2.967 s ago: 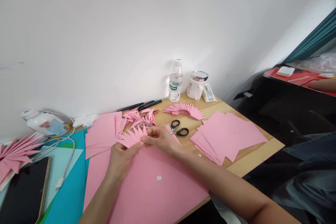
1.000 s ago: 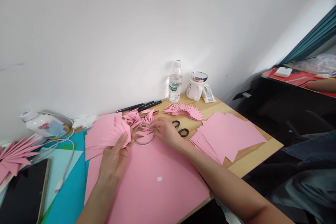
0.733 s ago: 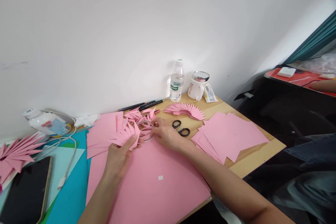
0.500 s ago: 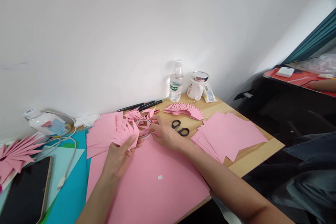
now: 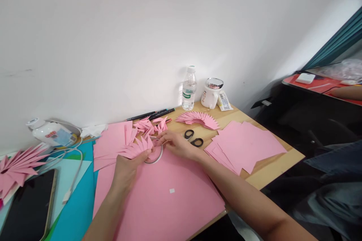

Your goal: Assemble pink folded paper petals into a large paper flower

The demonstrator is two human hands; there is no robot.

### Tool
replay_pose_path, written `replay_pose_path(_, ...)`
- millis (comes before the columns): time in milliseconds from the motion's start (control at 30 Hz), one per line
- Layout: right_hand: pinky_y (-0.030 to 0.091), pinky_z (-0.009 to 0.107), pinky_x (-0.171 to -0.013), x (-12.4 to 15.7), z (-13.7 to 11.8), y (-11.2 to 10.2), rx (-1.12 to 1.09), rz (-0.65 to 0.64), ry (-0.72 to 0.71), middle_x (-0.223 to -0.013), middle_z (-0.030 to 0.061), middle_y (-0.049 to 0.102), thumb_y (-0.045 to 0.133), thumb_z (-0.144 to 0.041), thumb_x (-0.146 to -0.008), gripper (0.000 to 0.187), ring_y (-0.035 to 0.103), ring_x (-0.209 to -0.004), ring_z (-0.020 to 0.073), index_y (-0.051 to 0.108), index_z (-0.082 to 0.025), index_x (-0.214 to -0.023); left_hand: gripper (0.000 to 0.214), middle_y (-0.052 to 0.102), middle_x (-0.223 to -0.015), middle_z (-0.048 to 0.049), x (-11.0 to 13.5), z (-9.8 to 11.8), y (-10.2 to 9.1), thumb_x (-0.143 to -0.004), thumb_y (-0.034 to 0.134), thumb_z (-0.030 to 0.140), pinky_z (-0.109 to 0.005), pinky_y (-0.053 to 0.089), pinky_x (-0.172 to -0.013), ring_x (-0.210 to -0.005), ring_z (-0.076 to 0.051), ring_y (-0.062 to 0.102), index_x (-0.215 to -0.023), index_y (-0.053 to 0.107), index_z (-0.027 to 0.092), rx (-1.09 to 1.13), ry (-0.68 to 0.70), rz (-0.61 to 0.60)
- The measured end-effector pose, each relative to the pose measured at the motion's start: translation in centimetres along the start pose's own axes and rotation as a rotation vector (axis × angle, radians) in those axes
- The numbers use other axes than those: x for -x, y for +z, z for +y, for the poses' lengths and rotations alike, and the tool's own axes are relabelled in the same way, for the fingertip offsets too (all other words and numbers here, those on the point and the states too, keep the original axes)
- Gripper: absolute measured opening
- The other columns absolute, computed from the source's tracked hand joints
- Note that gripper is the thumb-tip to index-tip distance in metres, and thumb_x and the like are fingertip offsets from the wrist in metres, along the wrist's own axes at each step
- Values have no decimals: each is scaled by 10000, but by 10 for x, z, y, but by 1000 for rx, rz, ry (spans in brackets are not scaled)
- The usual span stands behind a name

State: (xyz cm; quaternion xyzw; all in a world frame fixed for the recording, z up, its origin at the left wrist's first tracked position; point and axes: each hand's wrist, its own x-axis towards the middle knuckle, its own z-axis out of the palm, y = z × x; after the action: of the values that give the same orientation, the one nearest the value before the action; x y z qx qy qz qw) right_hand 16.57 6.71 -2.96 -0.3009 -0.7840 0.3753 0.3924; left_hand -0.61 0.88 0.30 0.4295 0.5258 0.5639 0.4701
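Far left, the phone [image 5: 28, 205] lay flat; next, the left hand [image 5: 128, 165], pinching the pink paper fan [image 5: 138, 148] over the big pink sheet [image 5: 175, 211]! Right beside it, the ring [image 5: 161, 153], with the right hand [image 5: 177, 144], fingers narrowed, at its rim, grip impossible to tell; then the scissors [image 5: 192, 142], just beyond.

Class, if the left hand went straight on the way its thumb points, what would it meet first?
The left hand would probably meet the grey ring near the right hand first; depth is unclear, so it may be touching the ring.
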Motion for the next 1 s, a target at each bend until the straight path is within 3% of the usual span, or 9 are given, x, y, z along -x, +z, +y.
replay_pose_path(100,458,337,-859,-2,0,-1,-178,24,88,-1021,67,652,430,31,-715,350,594,-968,175,690,-167,-839,170,662,-673,-52,-1,-1,-3,-564,783,239,-290,525,-556,-651,-191,637,-649,676,137,-32,-10,-57)
replay_pose_path(167,469,354,-859,-1,-1,-2,-350,35,167,-1039,71,660,494,-75,-771,264,614,-954,185,693,-172,-914,188,607,-584,-16,-1,1,-4,-576,771,243,-267,502,-506,-575,-160,596,-530,614,151,-97,30,-95)
replay_pose_path(267,459,395,-906,0,-2,-4,-598,42,290,-983,72,690,642,-250,-748,260,646,-917,201,682,-166,-992,269,565,-521,4,3,5,-4,-586,755,244,-265,513,-562,-593,-158,594,-436,544,173,-241,53,-167)
replay_pose_path(400,425,421,-971,1,-5,-2,-834,81,346,-953,65,702,762,-302,-639,421,643,-962,216,660,-162,-1022,131,703,-836,-59,8,5,0,-590,747,270,-303,525,-745,-927,-243,636,-665,674,191,-380,-13,-280)
replay_pose_path(467,447,409,-956,1,-8,1,-908,70,313,-999,59,687,799,-272,-587,500,624,-1011,219,634,-180,-1050,133,708,-882,-80,10,2,1,-607,726,289,-330,528,-744,-908,-259,645,-679,684,185,-446,1,-350)
replay_pose_path(600,530,377,-813,1,-13,9,-805,128,259,-960,50,671,815,-308,-550,502,657,-904,216,627,-194,-1000,141,709,-875,-87,9,-1,0,-642,682,290,-353,523,-736,-846,-256,652,-732,708,184,-557,65,-368)
replay_pose_path(767,543,333,-733,2,-12,12,-532,291,192,-1028,87,610,781,-383,-592,280,634,-900,214,629,-157,-657,167,706,-864,-86,8,-1,-1,-655,675,305,-348,522,-754,-871,-258,649,-762,718,184,-545,33,-364)
replay_pose_path(933,547,295,-645,2,-11,11,-636,194,213,-918,51,618,780,-392,-594,367,632,-763,162,611,-178,-840,178,711,-851,-91,9,-2,-1,-647,686,314,-352,521,-728,-821,-256,652,-761,713,181,-552,10,-331)
replay_pose_path(1000,546,299,-680,2,-12,12,-615,196,200,-975,60,599,783,-398,-582,350,626,-790,161,604,-165,-771,184,712,-833,-89,9,-1,0,-641,687,325,-348,519,-708,-799,-254,650,-750,713,179,-564,0,-324)
